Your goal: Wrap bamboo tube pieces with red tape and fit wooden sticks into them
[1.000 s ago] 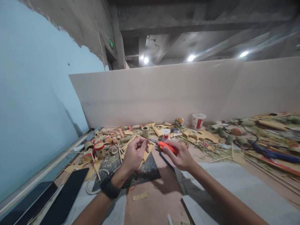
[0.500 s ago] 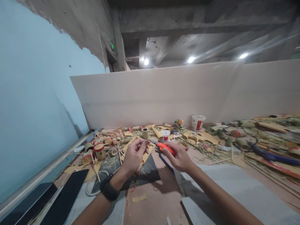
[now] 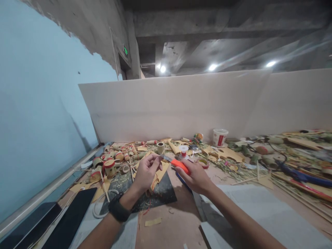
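Scraps point(image 3: 230, 154) litter the table point(image 3: 168, 233) around both hands point(image 3: 147, 171) point(image 3: 197, 176), beside a blue wall point(image 3: 38, 97).

The sole view came from the person's head, facing forward and down over the pinkish-brown, flat worktop point(image 3: 169, 231). It took in the bare left hand point(image 3: 147, 171) and bare right hand point(image 3: 194, 175) at arm's reach, the broad, off-white, flat panel point(image 3: 171, 107) beyond, and the grey concrete ceiling point(image 3: 178, 22) above.
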The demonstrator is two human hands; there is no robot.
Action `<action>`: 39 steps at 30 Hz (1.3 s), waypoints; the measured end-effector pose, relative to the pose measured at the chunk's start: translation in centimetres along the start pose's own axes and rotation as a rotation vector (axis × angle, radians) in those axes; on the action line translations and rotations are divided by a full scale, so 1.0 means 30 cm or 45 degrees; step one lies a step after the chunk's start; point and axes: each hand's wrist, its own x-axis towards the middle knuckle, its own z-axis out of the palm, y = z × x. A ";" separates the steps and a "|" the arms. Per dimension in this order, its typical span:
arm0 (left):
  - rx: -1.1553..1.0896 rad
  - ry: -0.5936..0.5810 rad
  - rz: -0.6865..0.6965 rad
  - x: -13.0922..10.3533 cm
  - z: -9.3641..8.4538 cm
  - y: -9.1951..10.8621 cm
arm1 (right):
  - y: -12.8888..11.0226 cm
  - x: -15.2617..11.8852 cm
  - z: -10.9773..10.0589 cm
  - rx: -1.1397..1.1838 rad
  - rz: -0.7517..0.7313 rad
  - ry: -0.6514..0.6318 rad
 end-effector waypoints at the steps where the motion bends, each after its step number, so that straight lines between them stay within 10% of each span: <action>1: 0.022 -0.005 0.010 0.000 -0.001 0.002 | 0.000 0.000 -0.001 -0.006 0.012 0.007; 39: 0.096 -0.023 0.042 -0.010 0.012 0.014 | 0.003 0.011 -0.004 0.274 0.035 -0.033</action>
